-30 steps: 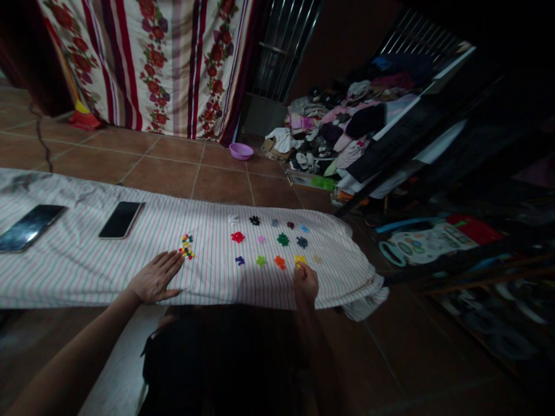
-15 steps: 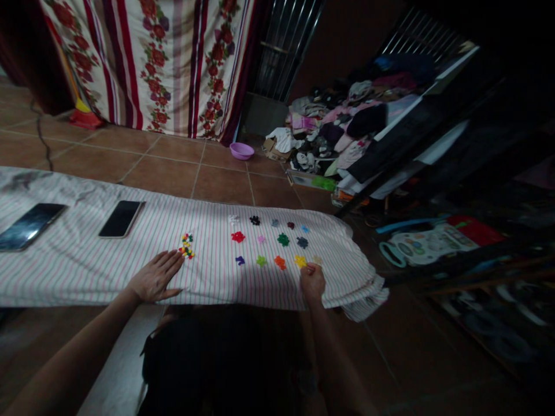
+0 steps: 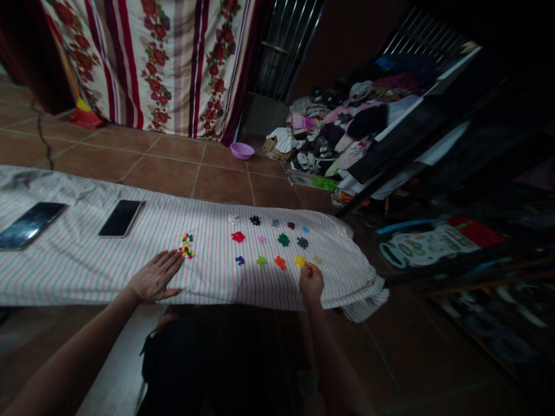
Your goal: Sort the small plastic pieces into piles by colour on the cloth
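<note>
My left hand (image 3: 158, 276) lies flat on the striped cloth (image 3: 208, 283), fingers stretched out. Its fingertips come up against a mixed pile of small coloured pieces (image 3: 187, 248) in red, yellow, green and white. Fingers closed, my right hand (image 3: 312, 281) is at the near edge of the small yellow pile (image 3: 300, 261); whether a piece is between the fingertips cannot be made out. Left of it are an orange pile (image 3: 280, 263), a lime-green pile (image 3: 261, 261) and a purple pile (image 3: 240, 260). A beige pile (image 3: 318, 260) sits just beyond the right hand.
Farther back are single-colour piles, among them a red pile (image 3: 238, 237), a dark green pile (image 3: 283, 239) and a black pile (image 3: 255, 220). A phone (image 3: 122, 218) and a tablet (image 3: 32, 225) lie at the left. A purple basin (image 3: 241, 151) stands on the tiled floor.
My right hand has shifted very slightly left beside the yellow pile. The left hand and the piles look the same.
</note>
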`<state>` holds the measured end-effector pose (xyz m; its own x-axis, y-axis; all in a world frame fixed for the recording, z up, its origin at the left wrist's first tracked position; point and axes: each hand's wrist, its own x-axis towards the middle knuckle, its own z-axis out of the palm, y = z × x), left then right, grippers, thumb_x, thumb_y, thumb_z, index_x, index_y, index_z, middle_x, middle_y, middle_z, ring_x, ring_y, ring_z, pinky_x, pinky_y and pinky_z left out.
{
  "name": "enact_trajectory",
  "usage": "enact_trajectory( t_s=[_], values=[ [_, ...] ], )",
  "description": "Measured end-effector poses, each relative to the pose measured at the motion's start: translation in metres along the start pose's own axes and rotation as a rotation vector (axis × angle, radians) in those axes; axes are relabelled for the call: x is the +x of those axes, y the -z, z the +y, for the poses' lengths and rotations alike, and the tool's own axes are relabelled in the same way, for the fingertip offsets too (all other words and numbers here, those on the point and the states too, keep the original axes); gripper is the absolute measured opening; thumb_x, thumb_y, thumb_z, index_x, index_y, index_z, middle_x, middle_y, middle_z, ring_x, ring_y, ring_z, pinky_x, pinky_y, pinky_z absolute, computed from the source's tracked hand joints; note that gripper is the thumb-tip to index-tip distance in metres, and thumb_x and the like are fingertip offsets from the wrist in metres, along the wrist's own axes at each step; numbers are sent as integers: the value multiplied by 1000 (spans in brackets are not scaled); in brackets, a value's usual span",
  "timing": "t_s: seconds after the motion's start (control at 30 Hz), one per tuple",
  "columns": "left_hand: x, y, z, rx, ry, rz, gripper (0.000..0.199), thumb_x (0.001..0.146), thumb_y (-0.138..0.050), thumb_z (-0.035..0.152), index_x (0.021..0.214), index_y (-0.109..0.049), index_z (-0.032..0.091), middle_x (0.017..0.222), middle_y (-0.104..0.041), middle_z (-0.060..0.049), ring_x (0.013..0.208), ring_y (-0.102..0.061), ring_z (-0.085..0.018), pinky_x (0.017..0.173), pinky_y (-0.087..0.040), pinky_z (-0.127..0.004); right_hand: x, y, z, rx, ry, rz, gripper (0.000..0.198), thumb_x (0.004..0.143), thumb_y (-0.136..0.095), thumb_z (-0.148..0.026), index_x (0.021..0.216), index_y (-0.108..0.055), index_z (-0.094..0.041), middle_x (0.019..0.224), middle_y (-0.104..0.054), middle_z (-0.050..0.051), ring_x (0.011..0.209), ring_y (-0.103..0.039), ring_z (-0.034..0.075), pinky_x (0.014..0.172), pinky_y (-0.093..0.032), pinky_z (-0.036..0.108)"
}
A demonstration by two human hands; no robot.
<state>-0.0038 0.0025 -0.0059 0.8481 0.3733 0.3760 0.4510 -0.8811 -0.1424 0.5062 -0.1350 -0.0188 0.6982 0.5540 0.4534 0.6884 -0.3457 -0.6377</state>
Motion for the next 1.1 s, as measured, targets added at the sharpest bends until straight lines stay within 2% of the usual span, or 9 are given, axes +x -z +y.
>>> enact_trajectory(
  t_s=[0.33, 0.57, 0.67, 0.87, 1.1],
  values=[
    [0, 2, 1, 27, -11, -8, 74, 90, -48, 60, 137, -50, 2, 138, -53, -25, 127, -50, -38, 103, -41, -50, -8, 1, -2, 79, 109, 82, 38, 81, -43, -42, 85, -68, -14, 88, -68, 15, 86, -59, 26, 84, -48, 43],
    [0, 3, 2, -6, 15, -47, 76, 89, -50, 59, 140, -47, 3, 141, -49, -25, 131, -46, -39, 107, -37, -50, -20, -2, -34, 159, 132, 53, 40, 85, -44, -47, 88, -69, -15, 90, -67, 14, 87, -60, 24, 82, -49, 40],
    [-1, 1, 2, -13, 29, -69, 77, 89, -50, 60, 140, -47, 3, 141, -49, -26, 131, -45, -39, 107, -36, -51, -27, -6, -61, 183, 167, -15, 39, 88, -43, -46, 89, -68, -16, 91, -67, 11, 86, -61, 23, 81, -50, 39],
    [-1, 0, 3, -25, 29, -78, 79, 89, -48, 62, 140, -45, 2, 141, -48, -27, 131, -44, -39, 109, -34, -51, -56, -23, -122, 288, 387, -172, 31, 93, -42, -37, 92, -67, -18, 91, -68, 9, 88, -62, 21, 82, -51, 37],
    [2, 4, 3, -11, 24, -99, 80, 90, -45, 64, 140, -46, 1, 140, -49, -26, 130, -45, -40, 108, -35, -51, -98, -61, -182, 395, 530, -528, 27, 92, -43, -23, 100, -68, -21, 98, -68, 7, 87, -64, 17, 78, -54, 31]
  ],
)
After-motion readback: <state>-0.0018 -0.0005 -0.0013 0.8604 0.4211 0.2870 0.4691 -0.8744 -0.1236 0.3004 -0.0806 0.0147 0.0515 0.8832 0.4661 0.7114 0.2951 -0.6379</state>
